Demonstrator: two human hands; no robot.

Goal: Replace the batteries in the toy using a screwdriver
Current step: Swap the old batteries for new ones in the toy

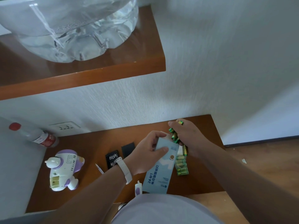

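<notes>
Left hand [148, 151] grip pinching flat cardboard box [160, 170], right hand [186, 136] grip clutching cylindrical green batteries [174, 136]

Toy [63, 169] left on table [90, 143]; bit case [112, 159] mid; box [161, 167], batteries [182, 166] right.

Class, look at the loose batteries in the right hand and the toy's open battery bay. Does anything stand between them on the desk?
Yes. The left hand and the blue box it holds lie between the right hand, with its batteries, and the toy. The bit case and screwdriver also lie on the desk between them.
</notes>
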